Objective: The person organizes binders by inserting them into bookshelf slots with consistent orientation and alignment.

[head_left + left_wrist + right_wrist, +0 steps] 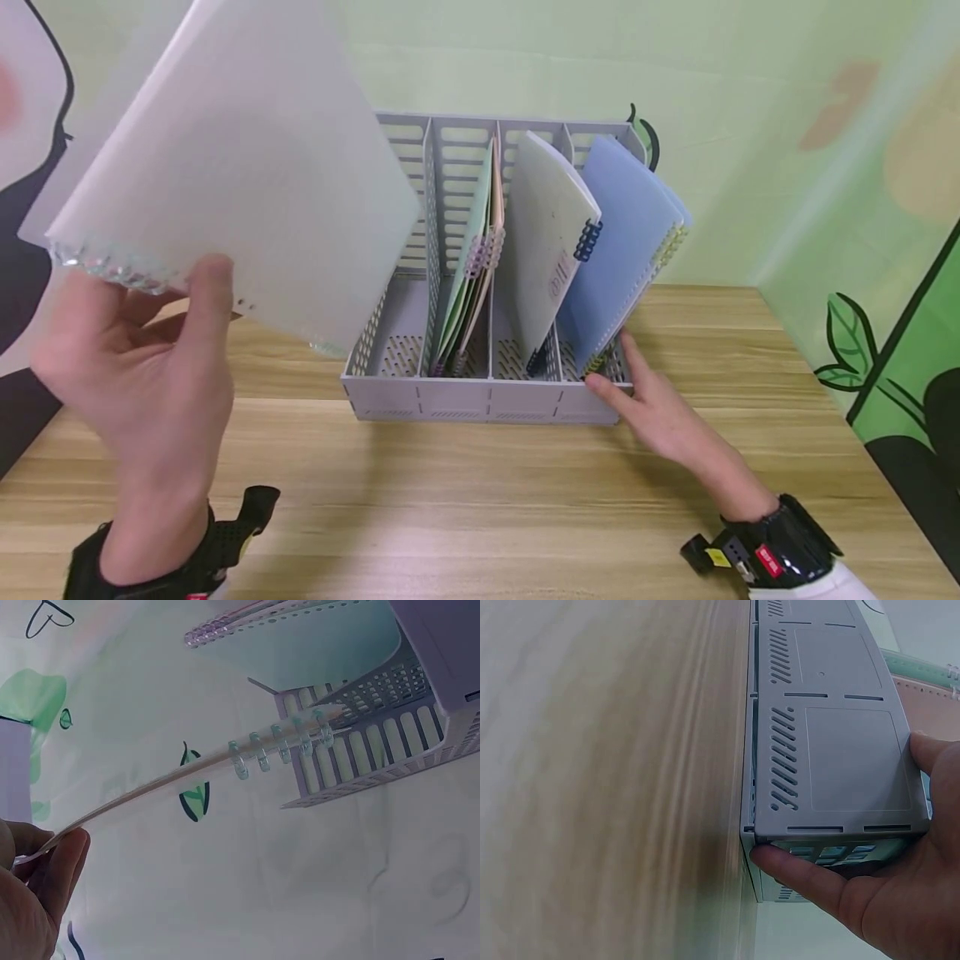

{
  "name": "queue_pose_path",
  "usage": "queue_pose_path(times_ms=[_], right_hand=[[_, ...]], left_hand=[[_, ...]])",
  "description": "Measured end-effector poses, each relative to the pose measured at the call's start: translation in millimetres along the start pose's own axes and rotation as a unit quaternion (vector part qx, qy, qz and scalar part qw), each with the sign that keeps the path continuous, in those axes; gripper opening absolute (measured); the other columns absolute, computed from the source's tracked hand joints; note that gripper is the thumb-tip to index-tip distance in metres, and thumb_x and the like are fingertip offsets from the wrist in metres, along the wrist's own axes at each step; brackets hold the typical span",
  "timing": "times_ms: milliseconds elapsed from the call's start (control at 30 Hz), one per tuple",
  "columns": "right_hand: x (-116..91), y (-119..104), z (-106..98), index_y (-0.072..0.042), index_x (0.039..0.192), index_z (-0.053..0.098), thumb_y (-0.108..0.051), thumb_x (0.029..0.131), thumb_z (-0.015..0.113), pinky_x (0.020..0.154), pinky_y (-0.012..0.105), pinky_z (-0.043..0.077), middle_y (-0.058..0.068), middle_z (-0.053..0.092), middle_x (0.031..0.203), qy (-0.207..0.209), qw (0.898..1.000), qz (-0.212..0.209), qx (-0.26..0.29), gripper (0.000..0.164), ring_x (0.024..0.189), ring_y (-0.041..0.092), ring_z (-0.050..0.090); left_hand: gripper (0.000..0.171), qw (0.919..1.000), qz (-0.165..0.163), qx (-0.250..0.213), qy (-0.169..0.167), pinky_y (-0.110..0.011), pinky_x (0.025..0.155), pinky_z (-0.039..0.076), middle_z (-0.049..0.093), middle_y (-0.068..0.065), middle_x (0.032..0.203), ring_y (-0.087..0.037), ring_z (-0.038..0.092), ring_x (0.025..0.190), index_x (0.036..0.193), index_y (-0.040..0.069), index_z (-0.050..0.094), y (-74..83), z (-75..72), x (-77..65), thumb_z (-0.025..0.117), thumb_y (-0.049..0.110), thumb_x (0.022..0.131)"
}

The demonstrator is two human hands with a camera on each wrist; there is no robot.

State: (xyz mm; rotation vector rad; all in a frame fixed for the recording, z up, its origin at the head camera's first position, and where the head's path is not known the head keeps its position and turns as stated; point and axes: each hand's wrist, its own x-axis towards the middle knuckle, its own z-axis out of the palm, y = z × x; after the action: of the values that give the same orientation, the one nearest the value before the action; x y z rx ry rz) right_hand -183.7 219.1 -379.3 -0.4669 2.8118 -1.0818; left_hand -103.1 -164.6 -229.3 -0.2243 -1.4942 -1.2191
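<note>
My left hand [150, 367] pinches a ring-bound notebook with a pale translucent cover [247, 167] between thumb and fingers by one edge, raised to the left of a grey file organizer [450, 400]. Its clear rings [281, 744] show in the left wrist view, overlapping the organizer there. My right hand [660, 400] holds the organizer's front right corner, thumb on the front rim and fingers along the side. In the right wrist view, that hand [900, 892] wraps the corner of the slotted grey front panel [855, 757].
Upright in the organizer's slots stand green and pink notebooks [472, 267], a white notebook with dark rings [543, 242] and a blue one [618, 233]; the leftmost slot [401, 325] holds none. A wooden table [480, 500] lies beneath, with a printed green backdrop [750, 125] behind.
</note>
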Motion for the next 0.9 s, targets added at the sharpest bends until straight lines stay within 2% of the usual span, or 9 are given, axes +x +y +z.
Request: queue_pose_path(times_ms=[133,367,500,733,900], right_hand=[[0,1,0,-0.002,0.156,-0.007,-0.045,0.103,0.046,0.111,0.046,0.019,0.016,0.000,0.158,0.002,1.000,-0.002,0.001,0.086,0.141,0.042,0.019],[1,2,1,-0.001,0.156,-0.006,-0.046,0.103,0.046,0.111,0.046,0.019,0.016,-0.001,0.158,0.001,1.000,0.003,-0.003,0.087,0.142,0.042,0.018],[0,2,0,-0.003,0.156,-0.007,-0.046,0.103,0.046,0.111,0.046,0.019,0.015,-0.001,0.158,0.000,1.000,0.006,-0.004,0.087,0.142,0.041,0.018],[0,2,0,-0.002,0.156,-0.007,-0.047,0.103,0.046,0.111,0.046,0.019,0.014,-0.002,0.158,-0.002,1.000,0.008,-0.004,0.087,0.142,0.041,0.018],[1,2,0,-0.002,0.156,-0.007,-0.047,0.103,0.046,0.112,0.046,0.018,0.014,-0.003,0.158,-0.001,1.000,0.005,-0.002,0.087,0.142,0.041,0.016]], left_hand=[[0.023,0.9999,-0.012,-0.003,0.001,-0.016,0.056,0.051,0.065,-0.023,0.095,-0.014,0.068,0.071,0.104,-0.010,0.069,1.2,5.4,-0.7,0.068,-0.008,0.081],[0.024,0.9998,-0.006,0.007,-0.016,-0.016,0.056,0.051,0.066,-0.021,0.096,-0.014,0.069,0.073,0.106,-0.009,0.069,-8.6,7.4,-2.0,0.067,-0.008,0.082],[0.028,0.9993,0.005,0.016,-0.034,-0.017,0.057,0.052,0.067,-0.017,0.102,-0.017,0.071,0.081,0.111,-0.006,0.069,-12.0,9.4,-3.6,0.067,-0.008,0.083],[0.035,0.9976,0.005,0.034,-0.060,-0.017,0.062,0.052,0.067,-0.008,0.113,-0.019,0.070,0.096,0.121,-0.003,0.066,-5.8,15.7,-7.7,0.066,-0.008,0.087],[0.037,0.9952,0.015,0.071,-0.066,-0.014,0.062,0.051,0.066,0.000,0.117,-0.017,0.069,0.100,0.124,-0.002,0.065,-7.6,18.1,-9.6,0.066,-0.008,0.087]])
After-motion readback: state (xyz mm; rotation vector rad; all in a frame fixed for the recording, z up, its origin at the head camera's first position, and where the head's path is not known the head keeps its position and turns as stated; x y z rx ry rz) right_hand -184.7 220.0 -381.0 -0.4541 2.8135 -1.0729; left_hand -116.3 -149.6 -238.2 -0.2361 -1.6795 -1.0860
